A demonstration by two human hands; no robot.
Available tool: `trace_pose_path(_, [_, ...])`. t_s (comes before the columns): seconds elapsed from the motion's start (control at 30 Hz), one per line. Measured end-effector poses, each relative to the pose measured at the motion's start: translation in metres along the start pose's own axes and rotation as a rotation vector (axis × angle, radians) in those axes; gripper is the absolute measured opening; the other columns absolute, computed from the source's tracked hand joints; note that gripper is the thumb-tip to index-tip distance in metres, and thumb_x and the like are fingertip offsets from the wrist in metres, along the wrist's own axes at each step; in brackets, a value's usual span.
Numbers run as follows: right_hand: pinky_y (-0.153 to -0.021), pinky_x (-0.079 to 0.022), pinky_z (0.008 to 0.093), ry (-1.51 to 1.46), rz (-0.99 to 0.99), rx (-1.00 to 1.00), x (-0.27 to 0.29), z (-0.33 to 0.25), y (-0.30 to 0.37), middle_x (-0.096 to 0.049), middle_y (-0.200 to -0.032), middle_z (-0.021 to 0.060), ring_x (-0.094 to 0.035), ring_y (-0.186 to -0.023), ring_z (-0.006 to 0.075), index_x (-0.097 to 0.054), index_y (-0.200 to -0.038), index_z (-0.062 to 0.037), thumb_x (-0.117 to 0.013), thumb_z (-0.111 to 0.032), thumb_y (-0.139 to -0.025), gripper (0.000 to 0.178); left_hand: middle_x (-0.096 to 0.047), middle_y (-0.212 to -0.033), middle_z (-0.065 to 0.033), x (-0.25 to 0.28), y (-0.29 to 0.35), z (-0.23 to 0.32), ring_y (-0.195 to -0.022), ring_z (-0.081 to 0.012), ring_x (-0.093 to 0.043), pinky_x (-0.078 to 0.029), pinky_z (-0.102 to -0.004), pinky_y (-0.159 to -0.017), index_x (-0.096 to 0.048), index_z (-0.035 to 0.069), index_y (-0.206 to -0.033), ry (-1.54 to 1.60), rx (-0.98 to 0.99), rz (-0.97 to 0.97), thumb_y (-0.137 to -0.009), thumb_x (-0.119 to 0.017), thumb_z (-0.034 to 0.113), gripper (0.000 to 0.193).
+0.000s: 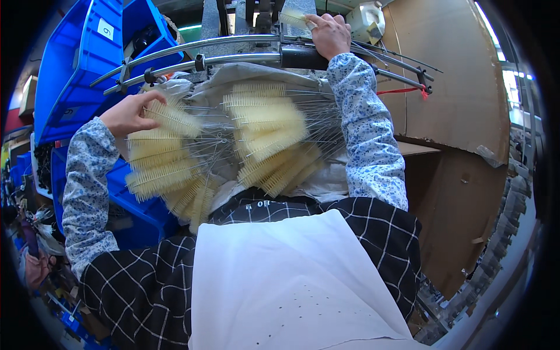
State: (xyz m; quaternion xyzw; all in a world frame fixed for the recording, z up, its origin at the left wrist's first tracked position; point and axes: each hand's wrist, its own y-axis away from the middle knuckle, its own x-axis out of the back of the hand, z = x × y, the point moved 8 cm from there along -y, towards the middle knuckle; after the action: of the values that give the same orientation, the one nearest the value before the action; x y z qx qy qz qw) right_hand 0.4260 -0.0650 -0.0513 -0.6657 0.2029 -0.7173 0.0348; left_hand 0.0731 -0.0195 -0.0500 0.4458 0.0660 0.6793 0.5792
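Observation:
Pale yellow bristle brushes with thin twisted-wire stems lie in two heaps before me, a left heap point(160, 169) and a middle heap point(268, 128). My left hand point(131, 114) is at the top of the left heap, with thumb and fingers curved round the bristle end of a brush point(175, 119). At the far side, my right hand point(331, 36) is closed on the bristle end of another brush point(293, 18), above the metal rails. Part of that brush is hidden behind my fingers. Wire stems point(321, 119) from the middle heap spread toward my right forearm.
Two curved metal rails point(233, 59) with clamps run across the far side. Blue plastic bins point(79, 76) stand at the left. Large cardboard sheets point(449, 76) rise at the right. Beneath the brushes lies a pale cloth point(233, 76). A white container point(367, 22) stands beyond my right hand.

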Motion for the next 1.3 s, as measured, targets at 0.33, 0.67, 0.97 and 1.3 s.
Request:
trace_pose_path(0.33, [-0.080, -0.032, 0.0395, 0.020, -0.035, -0.006, -0.017, 0.006, -0.008, -0.055, -0.090, -0.0021, -0.044, -0.092, 0.0189, -0.054, -0.104, -0.0317, -0.046, -0.021, -0.079, 0.029, -0.046, -0.084, -0.0004, 0.066, 0.050, 0.033, -0.077, -0.0059, -0.046, -0.039, -0.0194, -0.069, -0.043, 0.006, -0.105, 0.408, -0.307, 0.305, -0.072, -0.055, 0.010, 0.035])
trace_pose_path(0.67, [-0.073, -0.029, 0.0353, -0.132, -0.118, 0.069, -0.026, 0.009, -0.026, -0.056, -0.084, -0.0040, -0.043, -0.089, 0.0159, -0.061, -0.090, -0.0268, -0.047, -0.026, -0.076, 0.020, -0.046, -0.084, 0.0003, 0.085, 0.060, 0.069, -0.074, -0.0054, -0.044, -0.039, -0.0197, -0.064, -0.045, 0.006, -0.104, 0.248, -0.392, 0.557, -0.072, -0.055, 0.013, 0.034])
trace_pose_path(0.97, [-0.088, -0.023, 0.0440, 0.086, -0.101, 0.083, -0.060, 0.016, -0.028, -0.046, -0.110, -0.0017, -0.030, -0.113, 0.0221, -0.046, -0.114, -0.0330, -0.044, -0.026, -0.083, 0.032, -0.044, -0.074, -0.0033, 0.055, 0.000, 0.147, -0.062, -0.0073, -0.039, -0.037, -0.0192, -0.056, -0.045, 0.000, -0.098, -0.264, -0.406, 0.394, -0.068, -0.052, 0.010, 0.033])
trace_pose_path(1.3, [-0.082, -0.034, 0.0460, -0.071, 0.043, -0.220, -0.021, 0.071, 0.016, -0.054, -0.101, 0.0062, -0.046, -0.098, 0.0256, -0.052, -0.108, -0.0160, -0.054, -0.034, -0.073, 0.040, -0.050, -0.088, -0.0017, 0.098, 0.085, 0.074, -0.073, -0.0076, -0.047, -0.039, -0.0199, -0.065, -0.047, 0.004, -0.106, -0.110, -0.389, 0.719, -0.072, -0.058, 0.011, 0.037])
